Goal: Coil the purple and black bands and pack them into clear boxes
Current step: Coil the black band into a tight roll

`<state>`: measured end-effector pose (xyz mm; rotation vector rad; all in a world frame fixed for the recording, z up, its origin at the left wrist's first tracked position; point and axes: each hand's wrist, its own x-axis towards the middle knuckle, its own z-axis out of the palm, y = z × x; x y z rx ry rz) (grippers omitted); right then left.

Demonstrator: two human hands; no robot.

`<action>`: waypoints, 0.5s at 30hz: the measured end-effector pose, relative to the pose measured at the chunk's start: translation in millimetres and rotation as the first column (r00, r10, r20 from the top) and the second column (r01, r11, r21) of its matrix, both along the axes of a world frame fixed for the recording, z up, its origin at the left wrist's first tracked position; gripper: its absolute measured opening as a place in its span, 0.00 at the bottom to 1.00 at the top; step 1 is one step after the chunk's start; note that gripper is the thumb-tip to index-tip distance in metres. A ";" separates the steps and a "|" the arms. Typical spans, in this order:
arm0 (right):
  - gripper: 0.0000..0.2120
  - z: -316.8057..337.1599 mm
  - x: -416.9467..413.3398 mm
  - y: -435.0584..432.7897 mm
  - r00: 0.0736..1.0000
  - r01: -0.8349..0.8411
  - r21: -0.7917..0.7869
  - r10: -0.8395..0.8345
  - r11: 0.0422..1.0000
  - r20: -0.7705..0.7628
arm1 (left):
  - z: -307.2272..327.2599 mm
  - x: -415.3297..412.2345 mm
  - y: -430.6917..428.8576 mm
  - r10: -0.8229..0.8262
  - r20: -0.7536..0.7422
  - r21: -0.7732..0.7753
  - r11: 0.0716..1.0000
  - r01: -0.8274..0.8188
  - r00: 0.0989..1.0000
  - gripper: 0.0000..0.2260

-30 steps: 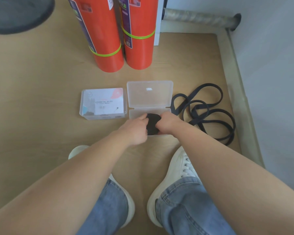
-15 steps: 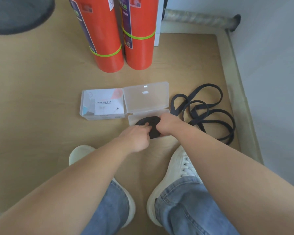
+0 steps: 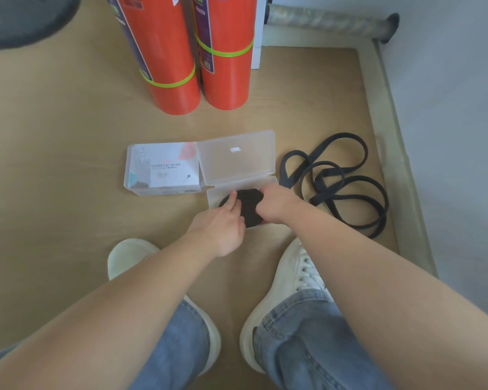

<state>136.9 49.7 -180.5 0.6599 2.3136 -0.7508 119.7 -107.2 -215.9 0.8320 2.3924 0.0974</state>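
Both hands are down at the open box (image 3: 213, 196) on the floor (image 3: 54, 136), right in front of the person's white shoes (image 3: 295, 267). The coil (image 3: 250, 206), a black band wound into a tight disc, sits in the box's base, tipped up rather than flat. The left hand (image 3: 223, 225) has its thumb pressed on the coil's top face with the fingers curled against its near edge. The right hand (image 3: 276, 204) is clamped on it from the other side, fingers wrapped round the far rim. The lid (image 3: 237, 160) stands open behind the base, leaning back, with its left edge touching a second box (image 3: 162, 171). That one is closed, with a printed card inside; a dark shape shows low in its left corner, too blurred to name.

To the right of the open box, a loose band (image 3: 335, 181), also black, sprawls in overlapping loops across the floor, near the wall's skirting. At the back, two red tubes (image 3: 181, 60) stand upright side by side, each ringed with a green elastic. Blue jeans (image 3: 307, 342) fill the bottom of the view.
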 end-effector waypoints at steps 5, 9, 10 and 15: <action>0.12 2.0 0.3 0.7 1.000 -0.007 -0.004 0.007 1.000 0.015 | 8.8 2.5 13.9 0.042 0.071 -0.100 0.994 -0.035 0.997 0.30; 0.07 6.2 -1.1 -5.4 0.991 -0.136 0.130 0.133 0.982 0.032 | 7.3 -6.4 12.8 0.026 0.091 -0.088 0.996 -0.018 0.996 0.30; 0.06 6.5 -1.4 -8.1 0.984 -0.177 0.171 0.173 0.969 0.036 | 6.7 -8.2 12.9 0.019 0.091 -0.090 0.996 -0.011 0.996 0.30; 0.16 4.9 -1.0 -23.4 0.936 -0.338 0.342 0.351 0.877 0.024 | 4.0 -2.9 11.3 0.028 0.103 -0.077 0.997 -0.020 0.994 0.29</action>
